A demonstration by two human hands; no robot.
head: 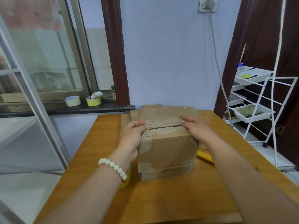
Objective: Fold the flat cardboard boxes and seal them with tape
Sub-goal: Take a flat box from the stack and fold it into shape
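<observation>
Two hands clasp the box [166, 152] standing mid-surface [161, 199]: the left hand [131, 138] curls over its top left edge, thumb on the flaps, and the right hand [196, 131] grips the top right edge, with the flaps meeting along a ragged seam. Just right of the box lies a yellow object [204, 156], and flat cardboard [125, 120] lies behind it. Farther off, two tape rolls [72, 101] sit on the sill [48, 109].

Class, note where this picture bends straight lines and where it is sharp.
Head view: the white wire rack and grey metal window frame bow near the edges; the brown cardboard box at centre is sharpest; light is soft, with no hard glare.
</observation>
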